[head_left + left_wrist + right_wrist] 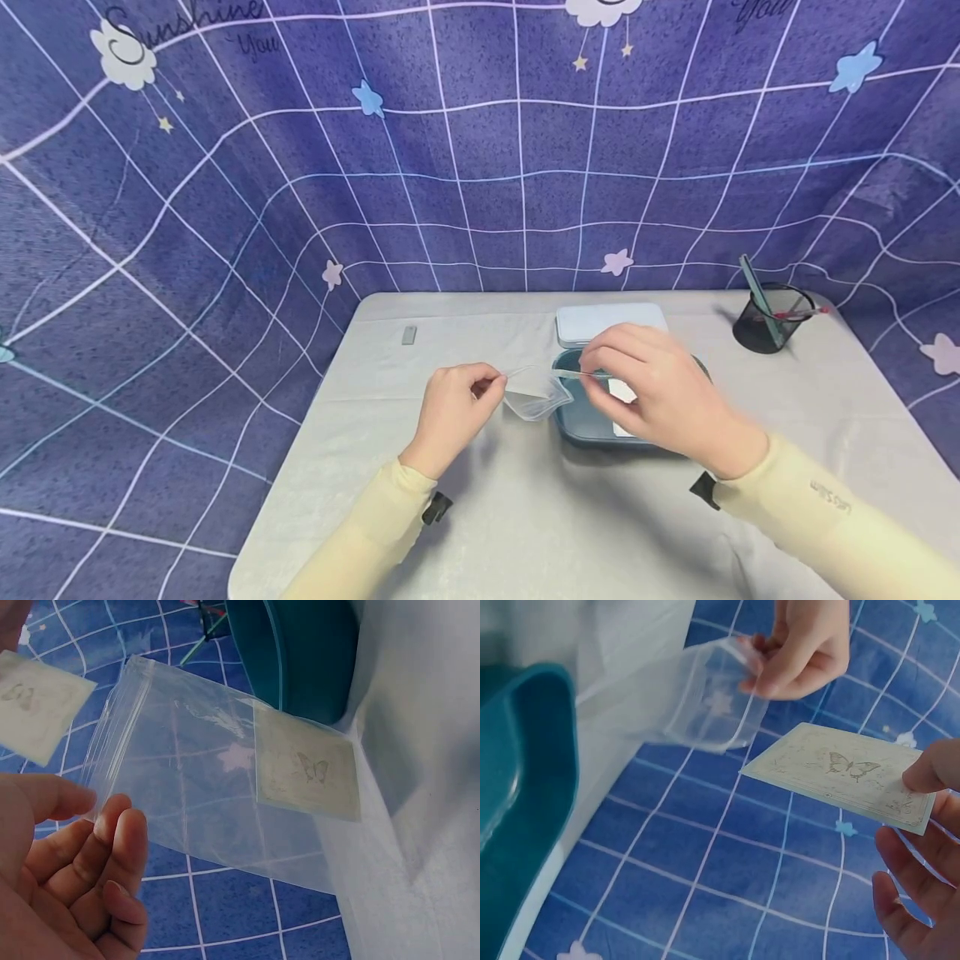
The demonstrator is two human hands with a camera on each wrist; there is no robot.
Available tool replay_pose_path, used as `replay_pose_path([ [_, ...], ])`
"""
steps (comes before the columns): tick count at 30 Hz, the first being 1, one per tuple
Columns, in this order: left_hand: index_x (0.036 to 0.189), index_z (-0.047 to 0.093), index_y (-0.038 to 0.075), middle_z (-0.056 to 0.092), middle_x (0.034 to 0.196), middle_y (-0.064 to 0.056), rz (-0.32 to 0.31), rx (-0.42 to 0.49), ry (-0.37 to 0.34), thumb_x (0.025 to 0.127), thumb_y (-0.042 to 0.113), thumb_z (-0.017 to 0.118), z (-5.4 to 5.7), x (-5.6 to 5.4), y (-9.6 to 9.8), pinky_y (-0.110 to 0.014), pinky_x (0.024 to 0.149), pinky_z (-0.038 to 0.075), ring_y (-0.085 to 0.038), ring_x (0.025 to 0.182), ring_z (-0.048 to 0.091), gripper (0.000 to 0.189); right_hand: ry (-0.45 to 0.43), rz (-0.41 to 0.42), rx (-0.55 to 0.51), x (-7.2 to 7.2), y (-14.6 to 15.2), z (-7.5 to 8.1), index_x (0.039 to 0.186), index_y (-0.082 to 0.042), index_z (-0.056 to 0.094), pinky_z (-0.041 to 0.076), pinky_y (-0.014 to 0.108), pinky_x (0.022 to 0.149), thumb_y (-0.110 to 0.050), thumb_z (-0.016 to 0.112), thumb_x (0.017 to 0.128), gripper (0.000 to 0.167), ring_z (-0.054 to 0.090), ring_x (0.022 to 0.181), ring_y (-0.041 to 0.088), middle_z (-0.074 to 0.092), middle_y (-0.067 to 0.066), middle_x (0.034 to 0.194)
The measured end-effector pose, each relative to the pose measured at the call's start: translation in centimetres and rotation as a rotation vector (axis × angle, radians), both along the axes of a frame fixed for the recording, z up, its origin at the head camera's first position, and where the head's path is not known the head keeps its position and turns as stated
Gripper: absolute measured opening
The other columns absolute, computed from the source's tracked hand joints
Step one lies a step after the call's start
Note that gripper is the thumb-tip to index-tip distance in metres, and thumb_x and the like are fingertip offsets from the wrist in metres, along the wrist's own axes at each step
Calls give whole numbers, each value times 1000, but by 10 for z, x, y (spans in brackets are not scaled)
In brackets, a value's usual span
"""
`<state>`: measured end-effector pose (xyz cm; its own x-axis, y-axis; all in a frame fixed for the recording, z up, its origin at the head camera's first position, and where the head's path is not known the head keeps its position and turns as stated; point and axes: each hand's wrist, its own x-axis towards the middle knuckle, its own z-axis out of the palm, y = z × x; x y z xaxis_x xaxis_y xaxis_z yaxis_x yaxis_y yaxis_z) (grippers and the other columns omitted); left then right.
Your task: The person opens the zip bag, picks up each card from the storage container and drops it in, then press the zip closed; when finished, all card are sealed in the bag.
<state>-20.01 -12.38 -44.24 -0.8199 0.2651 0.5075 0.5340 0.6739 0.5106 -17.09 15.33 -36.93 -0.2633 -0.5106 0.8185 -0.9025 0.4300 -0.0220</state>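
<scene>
My left hand point(459, 410) pinches a clear zip-top plastic bag point(202, 765) near its zip edge, between thumb and forefinger. Toward the far end of the bag appears a cream card point(307, 765) with a butterfly print. My right hand point(660, 392) holds another butterfly card point(847, 772) by one edge, thumb on top and fingers beneath. That card is apart from the bag's mouth, to its right. Both hands are raised above the table; the right one partly covers a teal bin point(600, 444) with white paper point(622, 398) in it.
Behind the bin lies a pale blue flat case point(611, 318). A black mesh pen cup point(759, 332) with a green stick and a red pen stands at the back right. At the back left is a small grey block point(408, 335). A patterned blue cloth point(480, 200) hangs behind the table.
</scene>
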Motion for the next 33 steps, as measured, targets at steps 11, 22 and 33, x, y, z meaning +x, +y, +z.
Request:
replay_pose_path([
  [11, 86, 81, 15, 71, 73, 12, 10, 2, 1, 92, 15, 72, 1, 2, 0, -26, 61, 51, 1, 60, 59, 12, -97, -12, 39, -4, -12, -20, 92, -15, 67, 51, 39, 85, -14, 63, 92, 4, 64, 96, 18, 66, -5, 106],
  [22, 85, 81, 15, 70, 72, 12, 7, 5, -5, 91, 15, 73, 0, 2, 0, -25, 59, 50, 1, 59, 59, 10, -216, -100, 117, -15, -26, -55, 85, -16, 65, 52, 43, 86, -7, 74, 85, 12, 62, 103, 26, 65, 6, 119],
  [33, 85, 81, 16, 71, 72, 12, -3, 4, -1, 92, 14, 73, 0, 3, 1, -25, 59, 50, 0, 60, 59, 11, -264, -202, 162, -32, -44, -72, 78, -17, 70, 52, 46, 90, -4, 79, 82, 16, 65, 106, 30, 68, 8, 117],
])
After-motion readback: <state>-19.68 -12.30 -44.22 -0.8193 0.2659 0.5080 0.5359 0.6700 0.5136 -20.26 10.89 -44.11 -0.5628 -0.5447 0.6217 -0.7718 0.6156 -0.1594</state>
